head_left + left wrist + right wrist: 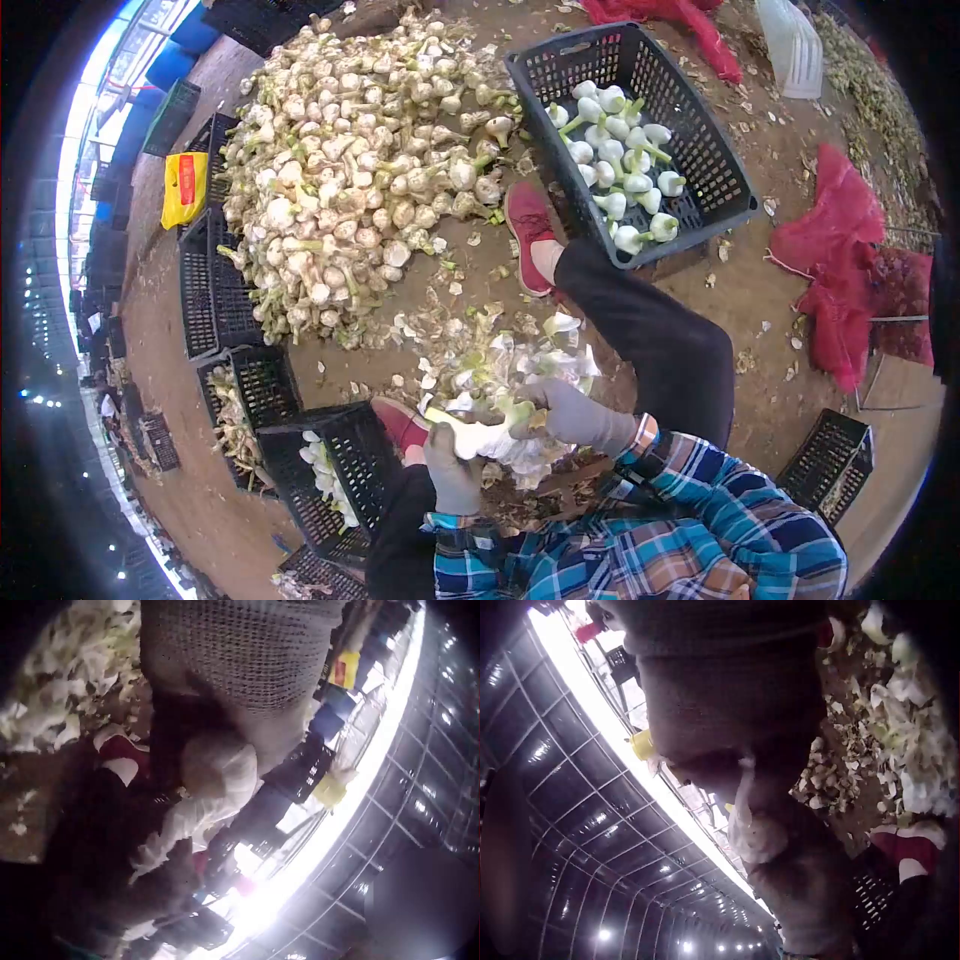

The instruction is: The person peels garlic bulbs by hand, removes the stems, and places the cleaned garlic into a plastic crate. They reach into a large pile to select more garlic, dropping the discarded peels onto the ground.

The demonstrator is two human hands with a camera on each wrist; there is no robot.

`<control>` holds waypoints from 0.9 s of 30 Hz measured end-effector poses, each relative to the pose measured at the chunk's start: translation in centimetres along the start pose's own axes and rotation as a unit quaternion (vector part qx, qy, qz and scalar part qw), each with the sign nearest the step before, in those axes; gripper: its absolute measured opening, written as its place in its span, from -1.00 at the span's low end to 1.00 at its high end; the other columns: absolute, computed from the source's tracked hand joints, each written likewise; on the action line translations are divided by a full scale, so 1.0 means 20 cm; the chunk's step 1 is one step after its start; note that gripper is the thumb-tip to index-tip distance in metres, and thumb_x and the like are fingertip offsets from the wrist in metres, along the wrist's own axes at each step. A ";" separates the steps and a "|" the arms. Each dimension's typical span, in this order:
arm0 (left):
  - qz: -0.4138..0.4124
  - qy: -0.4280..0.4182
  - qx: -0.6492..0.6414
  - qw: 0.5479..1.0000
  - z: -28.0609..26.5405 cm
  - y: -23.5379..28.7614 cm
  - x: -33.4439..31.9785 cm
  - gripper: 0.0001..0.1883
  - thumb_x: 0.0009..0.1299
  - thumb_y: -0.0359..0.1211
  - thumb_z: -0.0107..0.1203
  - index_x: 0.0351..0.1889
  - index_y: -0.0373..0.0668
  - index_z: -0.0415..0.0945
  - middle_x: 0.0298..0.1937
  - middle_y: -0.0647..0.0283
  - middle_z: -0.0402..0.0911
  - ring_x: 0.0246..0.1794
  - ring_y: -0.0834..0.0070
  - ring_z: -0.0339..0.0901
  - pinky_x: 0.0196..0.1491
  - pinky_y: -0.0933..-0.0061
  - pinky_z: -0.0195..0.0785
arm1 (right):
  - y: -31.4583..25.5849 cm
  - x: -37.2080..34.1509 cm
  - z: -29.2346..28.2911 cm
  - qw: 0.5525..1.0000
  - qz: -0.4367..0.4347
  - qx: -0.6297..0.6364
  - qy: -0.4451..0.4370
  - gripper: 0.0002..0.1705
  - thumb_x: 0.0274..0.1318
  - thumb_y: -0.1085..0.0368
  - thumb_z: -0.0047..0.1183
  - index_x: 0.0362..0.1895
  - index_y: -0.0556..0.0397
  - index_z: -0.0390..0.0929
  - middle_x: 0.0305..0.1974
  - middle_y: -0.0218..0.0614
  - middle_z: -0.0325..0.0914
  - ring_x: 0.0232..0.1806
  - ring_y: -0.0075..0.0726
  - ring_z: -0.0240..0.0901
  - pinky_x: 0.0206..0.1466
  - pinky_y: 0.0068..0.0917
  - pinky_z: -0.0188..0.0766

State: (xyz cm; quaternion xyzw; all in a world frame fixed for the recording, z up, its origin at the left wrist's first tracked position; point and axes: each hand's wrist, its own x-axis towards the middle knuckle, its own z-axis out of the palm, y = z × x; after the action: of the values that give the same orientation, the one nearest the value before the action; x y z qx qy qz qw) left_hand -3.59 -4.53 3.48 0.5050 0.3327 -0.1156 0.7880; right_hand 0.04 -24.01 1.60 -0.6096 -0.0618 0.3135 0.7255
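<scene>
Peel garlic, two-hand grip

Garlic bulb (480, 438) between both hands, above loose skins (465, 375). Left hand (455, 480) fingers curled round it; right hand (575, 412) fingers pinch its outer layers. Best: steady left grip, strip skin gently, don't gouge cloves.

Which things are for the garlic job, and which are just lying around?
Seem part of the job:
- garlic bulb between the left hand and right hand
- big garlic pile
- black crate holding clean white bulbs

Probably just lying about:
- yellow bag
- red netting on the ground
- loose scraps of skin
</scene>
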 end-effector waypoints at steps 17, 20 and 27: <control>0.310 0.039 -0.265 0.912 -0.80 0.38 0.14 -0.51 0.47 -0.17 -0.08 0.24 -0.31 0.30 0.23 0.07 0.38 0.17 0.30 0.39 0.26 0.28 0.29 | 0.26 -0.09 0.03 0.854 -0.149 -0.461 -0.188 -0.71 -0.09 0.28 0.05 -0.21 0.12 0.47 -0.40 -0.17 0.55 -0.35 0.03 0.54 -0.34 -0.14 0.47; 0.362 0.097 0.134 0.917 -0.41 0.45 0.31 -0.61 0.46 -0.26 -0.03 0.17 -0.26 0.37 0.11 0.10 0.49 0.08 0.34 0.45 0.14 0.29 0.39 | 0.22 -0.09 0.02 0.874 -0.141 -0.438 -0.159 -0.59 -0.15 0.27 0.05 -0.11 0.06 0.45 -0.30 -0.16 0.52 -0.18 0.03 0.48 -0.22 -0.12 0.41; 0.343 0.024 0.514 0.786 -0.25 0.30 1.32 -0.48 0.32 -0.39 0.10 0.25 -0.29 0.29 0.24 -0.05 0.35 0.15 0.20 0.44 0.13 0.20 0.37 | 0.29 -0.01 0.12 0.885 -0.124 -0.441 -0.084 -0.70 0.00 0.30 0.05 -0.11 0.05 0.46 -0.35 -0.23 0.46 -0.36 -0.16 0.47 -0.33 -0.26 0.42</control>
State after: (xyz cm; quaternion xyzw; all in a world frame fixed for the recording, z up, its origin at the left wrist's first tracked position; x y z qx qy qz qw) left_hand 17.24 6.68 -10.51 0.9189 0.0476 0.0202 0.3912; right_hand -3.52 -21.68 -3.02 -0.8250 -0.3299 0.2113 0.4074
